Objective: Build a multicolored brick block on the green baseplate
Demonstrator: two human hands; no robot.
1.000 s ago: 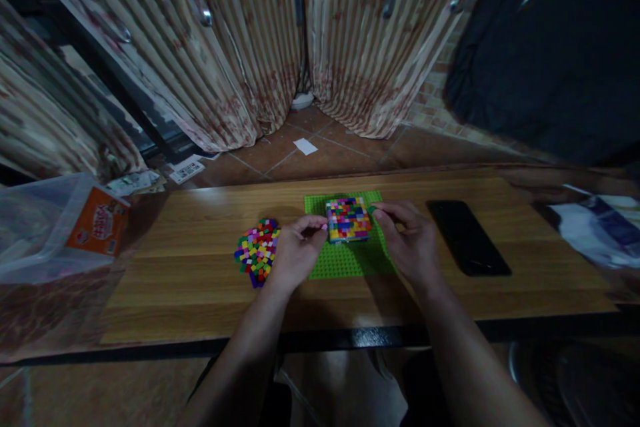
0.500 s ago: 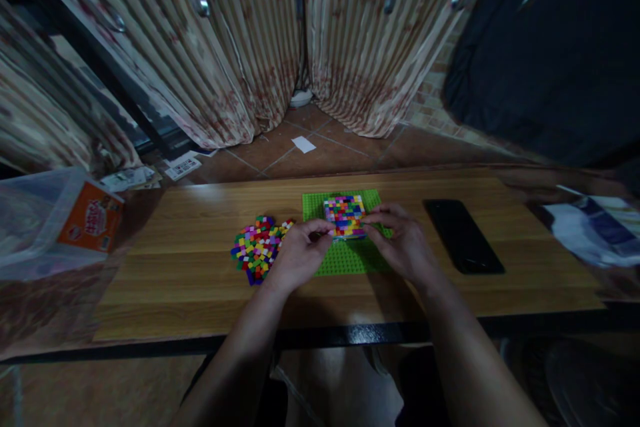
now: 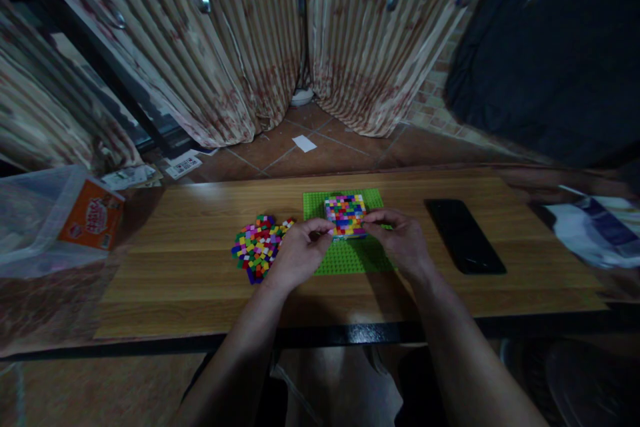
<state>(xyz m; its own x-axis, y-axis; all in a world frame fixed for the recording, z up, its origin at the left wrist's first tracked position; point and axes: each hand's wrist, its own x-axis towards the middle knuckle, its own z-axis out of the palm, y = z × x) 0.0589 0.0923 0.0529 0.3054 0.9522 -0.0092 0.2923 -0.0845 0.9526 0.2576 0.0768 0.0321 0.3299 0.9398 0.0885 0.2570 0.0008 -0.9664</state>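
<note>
A square block of small multicoloured bricks (image 3: 346, 212) sits on a light green studded baseplate (image 3: 345, 263). My left hand (image 3: 303, 250) is at the block's front left corner, thumb and index finger pinched together. A pinkish bit shows at those fingertips, too small to name. At the block's right side, my right hand (image 3: 403, 240) has its thumb and index fingertips close together by the front edge. Whatever lies between them cannot be made out. Left of the baseplate is a pile of loose coloured bricks (image 3: 257, 247), partly behind my left hand.
A black phone (image 3: 466, 237) lies on the wooden table (image 3: 190, 307) to the right. Past the table's left end stands a clear plastic bin (image 3: 40, 227) with an orange label. White and blue packaging (image 3: 595, 227) is at the far right. Striped curtains (image 3: 240, 47) hang behind.
My right hand's fingers have drawn closer together at the block's right edge. My left hand keeps nearly the same pinch and place. The bricks show no clear difference.
</note>
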